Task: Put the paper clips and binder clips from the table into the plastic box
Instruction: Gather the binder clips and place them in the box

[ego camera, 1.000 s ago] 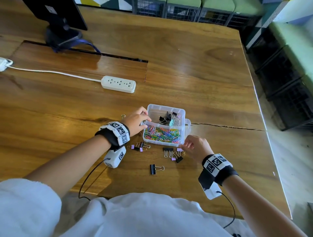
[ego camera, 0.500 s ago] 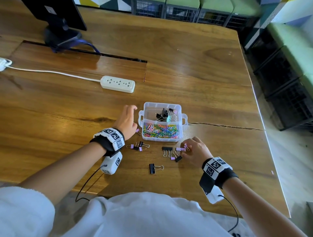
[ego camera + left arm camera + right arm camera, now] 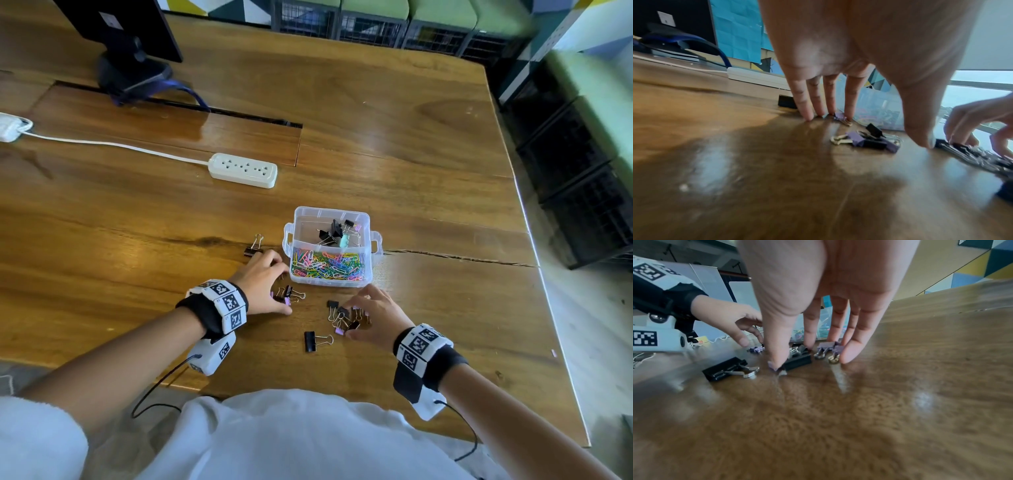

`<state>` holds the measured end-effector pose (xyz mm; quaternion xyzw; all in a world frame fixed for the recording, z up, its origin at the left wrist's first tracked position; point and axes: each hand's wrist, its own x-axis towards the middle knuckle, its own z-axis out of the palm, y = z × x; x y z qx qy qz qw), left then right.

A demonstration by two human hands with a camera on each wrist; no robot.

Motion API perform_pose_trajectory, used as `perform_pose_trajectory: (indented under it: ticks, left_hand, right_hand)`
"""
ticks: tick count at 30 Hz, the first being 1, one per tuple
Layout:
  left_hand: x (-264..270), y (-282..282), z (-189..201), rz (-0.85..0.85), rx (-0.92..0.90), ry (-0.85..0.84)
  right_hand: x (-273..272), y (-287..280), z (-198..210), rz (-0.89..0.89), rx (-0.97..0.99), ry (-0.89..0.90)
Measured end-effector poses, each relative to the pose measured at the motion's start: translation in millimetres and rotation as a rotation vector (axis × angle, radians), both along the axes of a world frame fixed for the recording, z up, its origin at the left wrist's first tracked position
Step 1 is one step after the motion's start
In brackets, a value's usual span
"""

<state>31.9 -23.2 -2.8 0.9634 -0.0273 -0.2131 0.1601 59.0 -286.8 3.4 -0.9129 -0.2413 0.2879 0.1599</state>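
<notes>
The clear plastic box [image 3: 371, 260] holds coloured paper clips in its near half and several binder clips in its far half. My left hand [image 3: 286, 289] stands in front of the box's left corner, its straight fingers [image 3: 807, 112] touching the table beside a purple binder clip [image 3: 839, 116]. A small clip cluster [image 3: 869, 141] lies between those fingers and the thumb. My right hand [image 3: 352, 317] spreads over a second cluster [image 3: 337, 313]. Its thumb [image 3: 777, 360] touches a black clip [image 3: 799, 361] and its fingers stand by purple clips [image 3: 825, 347]. A lone black clip [image 3: 310, 341] lies nearer me.
Another binder clip [image 3: 251, 248] lies left of the box. A white power strip [image 3: 243, 170] with its cord sits farther back, and a monitor stand [image 3: 133, 73] at the far left. The table's right edge [image 3: 534, 274] drops to the floor.
My left hand left the box's left wall and came down onto the clips in front of it. My right hand dropped from the box's front corner onto the other cluster.
</notes>
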Motion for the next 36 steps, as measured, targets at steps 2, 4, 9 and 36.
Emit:
perform_pose_trajectory:
  ticks: [2, 4, 9, 36]
  left_hand:
    - [-6.3, 0.3, -1.5, -0.028, 0.0, 0.0]
    - [-11.2, 0.6, -2.5, -0.043, -0.014, -0.018]
    - [-15.1, -0.4, -0.9, -0.006, -0.113, 0.024]
    - [19.3, 14.7, 25.5, 0.072, -0.195, -0.068]
  right_hand:
    - [-0.8, 1.1, 0.8, 0.0, -0.007, -0.001]
    - [-1.9, 3.2, 1.1, -0.008, -0.021, -0.012]
    - [0.1, 8.9, 0.6, -0.003, -0.067, -0.012]
    - [105.9, 44.8, 52.2, -0.222, 0.13, -0.227]
